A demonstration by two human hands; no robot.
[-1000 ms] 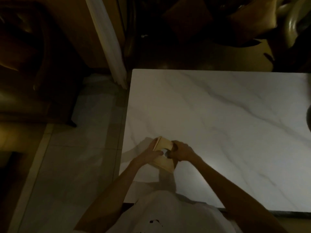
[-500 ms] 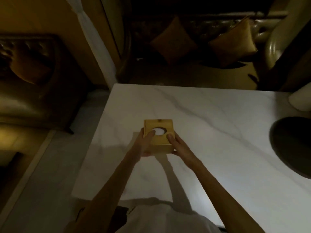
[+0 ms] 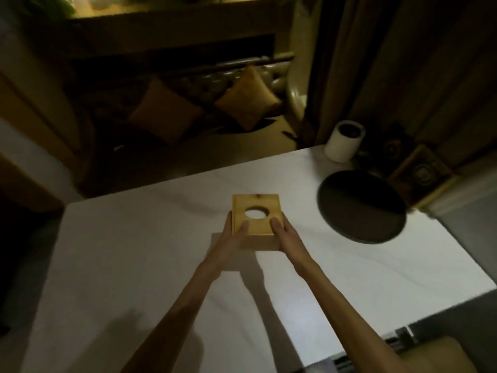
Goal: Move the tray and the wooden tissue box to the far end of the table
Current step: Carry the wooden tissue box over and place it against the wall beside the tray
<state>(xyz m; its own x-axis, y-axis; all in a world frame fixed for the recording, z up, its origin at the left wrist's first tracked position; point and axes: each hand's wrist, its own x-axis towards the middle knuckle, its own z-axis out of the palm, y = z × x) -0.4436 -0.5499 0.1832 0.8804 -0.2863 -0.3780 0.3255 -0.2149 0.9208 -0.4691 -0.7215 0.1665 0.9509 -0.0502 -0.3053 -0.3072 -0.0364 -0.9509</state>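
**Tissue box heads for the far edge**

With both arms stretched out, you hold the wooden tissue box [image 3: 255,218] above the middle of the white counter [image 3: 134,251], your left hand [image 3: 235,234] and right hand [image 3: 282,232] clamped on its near corners, thumbs on the lid beside the round opening, likely to keep it level. The dark round tray [image 3: 361,207] lies to the right, near a white cup [image 3: 344,141] at the far end.
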